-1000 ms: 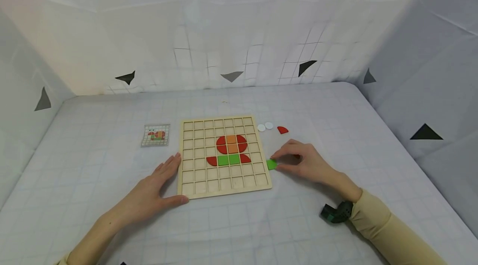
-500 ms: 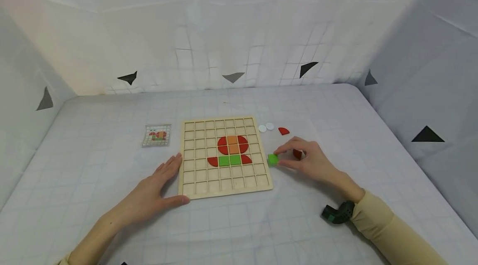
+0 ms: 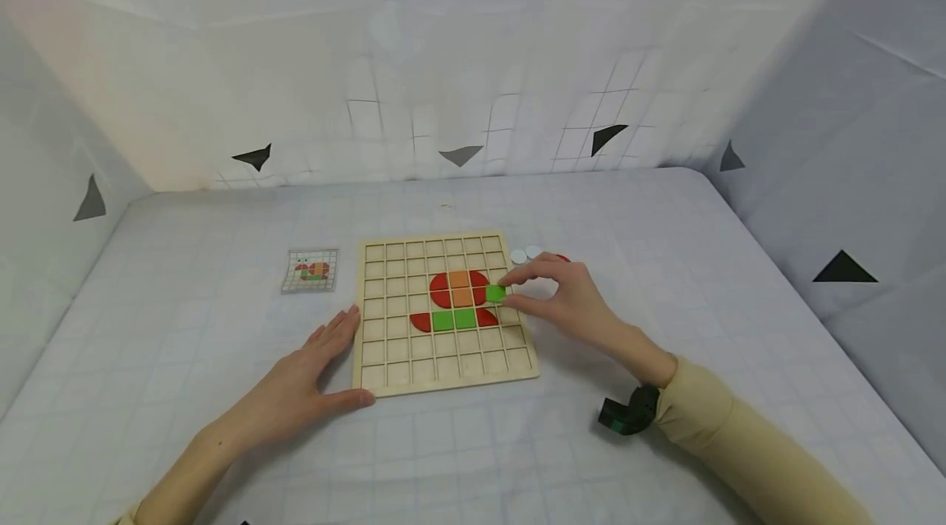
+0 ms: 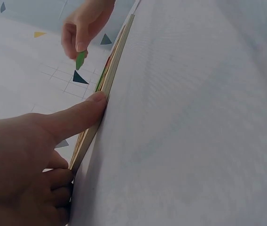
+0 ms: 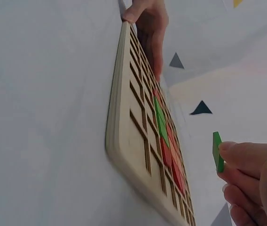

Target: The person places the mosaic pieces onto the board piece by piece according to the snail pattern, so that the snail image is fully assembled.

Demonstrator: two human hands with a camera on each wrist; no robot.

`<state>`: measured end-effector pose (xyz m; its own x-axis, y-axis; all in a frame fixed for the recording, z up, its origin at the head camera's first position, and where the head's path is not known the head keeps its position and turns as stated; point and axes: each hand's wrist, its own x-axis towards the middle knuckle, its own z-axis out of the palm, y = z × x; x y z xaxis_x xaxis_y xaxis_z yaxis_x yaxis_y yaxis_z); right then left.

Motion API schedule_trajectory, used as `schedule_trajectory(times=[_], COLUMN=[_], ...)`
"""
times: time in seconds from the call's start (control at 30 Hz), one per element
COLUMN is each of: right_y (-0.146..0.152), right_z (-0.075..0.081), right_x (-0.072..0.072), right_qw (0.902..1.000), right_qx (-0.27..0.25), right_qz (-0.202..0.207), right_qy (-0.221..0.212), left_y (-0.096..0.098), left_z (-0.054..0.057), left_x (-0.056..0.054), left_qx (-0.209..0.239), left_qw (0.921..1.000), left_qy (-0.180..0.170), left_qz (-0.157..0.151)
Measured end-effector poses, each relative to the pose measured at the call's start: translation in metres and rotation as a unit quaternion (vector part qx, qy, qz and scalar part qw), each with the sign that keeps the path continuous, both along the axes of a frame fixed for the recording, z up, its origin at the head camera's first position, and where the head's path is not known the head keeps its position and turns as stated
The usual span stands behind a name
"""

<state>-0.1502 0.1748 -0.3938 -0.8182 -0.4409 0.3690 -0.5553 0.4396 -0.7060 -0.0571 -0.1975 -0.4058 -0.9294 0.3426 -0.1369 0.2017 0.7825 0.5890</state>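
Now the right hand [image 3: 565,295] has carried a green tile [image 3: 495,293] leftward from beside the wooden board [image 3: 399,350], so that in the head view it appears over the right-hand columns of the grid, just right of the rounded red and orange shape. Half a second ago the tile was off the board's right edge; it has thus gone from the loose supply to the grid, though it is not yet seated: both wrist views show it in the air, tilted and apart from the board. The right hand is closed to a narrow pinch, thumb on one face of the tile and fingertip on the other, with the remaining fingers bent behind. The left hand [image 3: 310,369] has stayed where it was, its thumb spread wide from the fingers, touching the board's left edge and near left corner and seeming to steady it. Beyond the right hand, two white discs [image 3: 525,255] lie on the table [image 3: 473,459], and a red quarter piece [image 3: 563,258] is now partly hidden behind that hand. The small picture card [image 3: 311,270] lies left of the board, unmoved.
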Motion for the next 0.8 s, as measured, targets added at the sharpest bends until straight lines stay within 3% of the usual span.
schedule_trajectory(times=[0.33,0.8], right_y=[-0.050,-0.095], right_z=[-0.001,-0.003], right_x=[-0.008,-0.014], right_qw=[0.9998,0.9996], right_qx=[-0.002,0.015], right_qz=[0.005,0.023], right_qy=[-0.022,0.009], left_y=[-0.001,-0.002], left_z=[-0.001,-0.001], left_x=[0.000,0.000], left_qx=[0.002,0.007], left_qw=[1.0000,1.0000], left_qy=[0.004,-0.004], left_qz=[-0.001,0.000])
